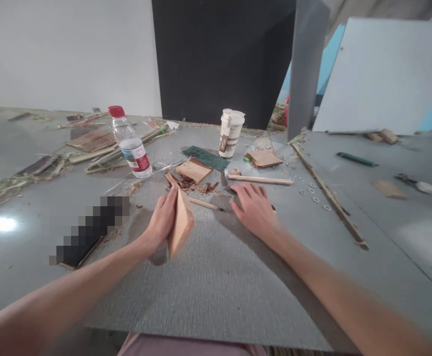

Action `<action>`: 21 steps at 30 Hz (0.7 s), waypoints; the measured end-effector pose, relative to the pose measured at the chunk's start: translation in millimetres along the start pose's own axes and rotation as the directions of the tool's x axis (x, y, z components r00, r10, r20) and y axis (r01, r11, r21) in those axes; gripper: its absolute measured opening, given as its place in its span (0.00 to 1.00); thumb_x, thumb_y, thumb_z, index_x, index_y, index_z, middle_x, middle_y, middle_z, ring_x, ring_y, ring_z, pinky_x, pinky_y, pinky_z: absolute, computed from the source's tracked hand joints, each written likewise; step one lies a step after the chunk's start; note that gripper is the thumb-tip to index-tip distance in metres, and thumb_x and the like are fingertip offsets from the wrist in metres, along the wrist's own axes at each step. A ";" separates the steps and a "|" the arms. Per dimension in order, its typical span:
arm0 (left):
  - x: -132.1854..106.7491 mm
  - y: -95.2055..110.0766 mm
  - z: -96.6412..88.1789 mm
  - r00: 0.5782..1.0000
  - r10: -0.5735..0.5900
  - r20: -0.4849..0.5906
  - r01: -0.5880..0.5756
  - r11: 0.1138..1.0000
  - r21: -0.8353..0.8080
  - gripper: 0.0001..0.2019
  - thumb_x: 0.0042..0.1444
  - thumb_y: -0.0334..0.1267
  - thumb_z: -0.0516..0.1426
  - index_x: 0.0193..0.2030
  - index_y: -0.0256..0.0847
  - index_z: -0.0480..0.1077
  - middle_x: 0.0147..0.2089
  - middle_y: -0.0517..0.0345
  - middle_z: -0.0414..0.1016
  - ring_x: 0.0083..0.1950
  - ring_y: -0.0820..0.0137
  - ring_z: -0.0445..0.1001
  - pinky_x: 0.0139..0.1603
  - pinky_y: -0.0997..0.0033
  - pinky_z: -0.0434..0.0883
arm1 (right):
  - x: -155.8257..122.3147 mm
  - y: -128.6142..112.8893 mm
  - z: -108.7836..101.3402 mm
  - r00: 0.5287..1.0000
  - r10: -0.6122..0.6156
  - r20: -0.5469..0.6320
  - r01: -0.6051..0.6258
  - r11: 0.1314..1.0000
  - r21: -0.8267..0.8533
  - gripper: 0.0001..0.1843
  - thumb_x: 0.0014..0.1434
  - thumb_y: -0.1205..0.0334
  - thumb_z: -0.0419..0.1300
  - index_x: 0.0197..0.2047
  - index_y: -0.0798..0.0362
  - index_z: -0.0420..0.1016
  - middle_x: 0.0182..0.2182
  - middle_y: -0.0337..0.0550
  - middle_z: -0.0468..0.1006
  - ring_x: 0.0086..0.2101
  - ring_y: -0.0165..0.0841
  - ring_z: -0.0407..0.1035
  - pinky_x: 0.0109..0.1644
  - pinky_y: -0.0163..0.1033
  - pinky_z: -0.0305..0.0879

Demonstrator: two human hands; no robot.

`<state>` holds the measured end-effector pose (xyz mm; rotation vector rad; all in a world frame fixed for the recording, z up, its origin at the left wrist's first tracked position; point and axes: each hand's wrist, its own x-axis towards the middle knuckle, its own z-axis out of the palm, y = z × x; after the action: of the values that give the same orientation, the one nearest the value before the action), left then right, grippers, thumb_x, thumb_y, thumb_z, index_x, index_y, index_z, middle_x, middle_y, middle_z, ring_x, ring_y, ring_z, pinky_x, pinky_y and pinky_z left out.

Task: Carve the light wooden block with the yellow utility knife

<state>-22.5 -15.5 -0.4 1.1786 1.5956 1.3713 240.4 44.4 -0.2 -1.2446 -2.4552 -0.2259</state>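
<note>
Left hand (pixel 163 217) gripping wood block (pixel 180 225) upright on the mat (pixel 208 277), right hand (pixel 253 207) flat and released beside a hammer (pixel 255 179); block liable to tip if grip loosens.

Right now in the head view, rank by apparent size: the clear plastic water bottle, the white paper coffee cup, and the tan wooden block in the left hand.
1. Tan wooden block, though it sits nearest the camera.
2. Clear plastic water bottle.
3. White paper coffee cup.
The bottle and cup look close in size; the ranking is unsure.
</note>
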 end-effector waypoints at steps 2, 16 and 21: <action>6.1 2.7 -1.9 0.999 0.043 0.015 -0.044 0.995 0.088 0.34 0.64 0.75 0.48 0.28 0.44 0.67 0.26 0.57 0.72 0.29 0.64 0.69 0.29 0.66 0.65 | 4.4 -17.3 0.5 0.994 -0.105 0.039 0.103 0.994 0.040 0.15 0.74 0.58 0.56 0.60 0.51 0.72 0.55 0.53 0.79 0.55 0.47 0.70 0.57 0.50 0.61; 35.2 12.1 -18.9 0.938 0.099 0.333 -0.322 0.609 0.725 0.16 0.72 0.48 0.51 0.37 0.46 0.76 0.44 0.48 0.82 0.47 0.52 0.77 0.48 0.58 0.67 | 5.0 -1.6 16.9 0.985 0.170 0.043 -0.171 0.875 0.452 0.09 0.77 0.57 0.50 0.47 0.50 0.69 0.38 0.46 0.80 0.38 0.39 0.74 0.42 0.43 0.67; 27.6 16.5 -23.2 0.754 0.114 0.647 -0.622 0.444 0.646 0.33 0.55 0.56 0.68 0.65 0.48 0.71 0.63 0.43 0.71 0.63 0.44 0.70 0.64 0.39 0.67 | 4.7 -1.1 9.7 0.966 0.227 0.127 -0.257 0.766 0.589 0.11 0.77 0.53 0.51 0.48 0.49 0.70 0.32 0.39 0.77 0.29 0.33 0.71 0.33 0.38 0.64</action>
<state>-50.0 3.2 21.2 2.4054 1.6177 0.2765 234.4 50.2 -7.2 -1.2446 -2.0980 0.6242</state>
